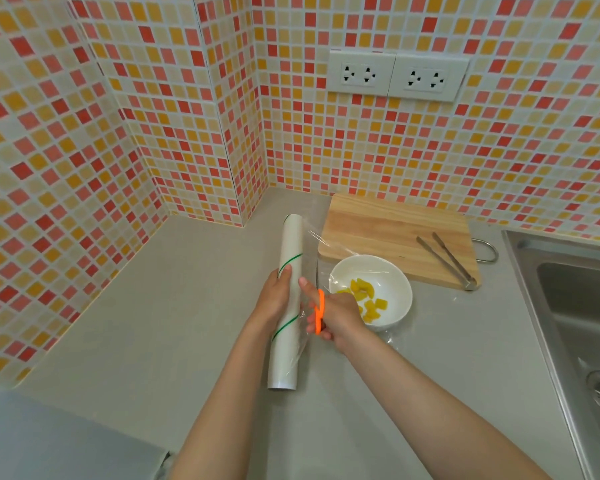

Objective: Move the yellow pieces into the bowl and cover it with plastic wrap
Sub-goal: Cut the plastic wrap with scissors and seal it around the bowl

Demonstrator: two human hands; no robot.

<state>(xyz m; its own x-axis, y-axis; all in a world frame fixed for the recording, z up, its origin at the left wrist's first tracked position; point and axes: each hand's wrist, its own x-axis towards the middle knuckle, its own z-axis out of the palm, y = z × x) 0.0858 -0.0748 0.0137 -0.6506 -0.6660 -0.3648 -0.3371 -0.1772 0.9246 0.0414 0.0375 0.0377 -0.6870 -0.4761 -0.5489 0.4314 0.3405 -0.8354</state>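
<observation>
**Scissors meet the film as bowl waits for its cover**

Two bare forearms reached in from the bottom of the frame over the pale grey countertop (153, 306). The left hand (274, 299) was curled around the middle of a long white roll of plastic wrap with thin green stripes (288, 299), holding it lengthwise on the counter. Just beside it, the right hand (340, 315) was closed through the handles of orange-handled scissors (320, 311), whose slim blades pointed away from the person along the roll's edge; whether the blades were parted could not be told.

From the roll a clear sheet of film (321, 244) stretched rightward across the round white ceramic bowl (400, 289), which sat on the counter against the near edge of a light wooden cutting board (378, 223). The yellow fruit pieces (368, 299) already lay inside the bowl, and the board looked bare save for metal tongs (447, 259). A steel sink (568, 292) stood to the right.

The transfer appeared finished, and cutting the film free seemed the step in hand. The next move would likely call for a straight cut along the roll with the sheet kept taut, then pressing the loose edges down around the bowl's rim.
</observation>
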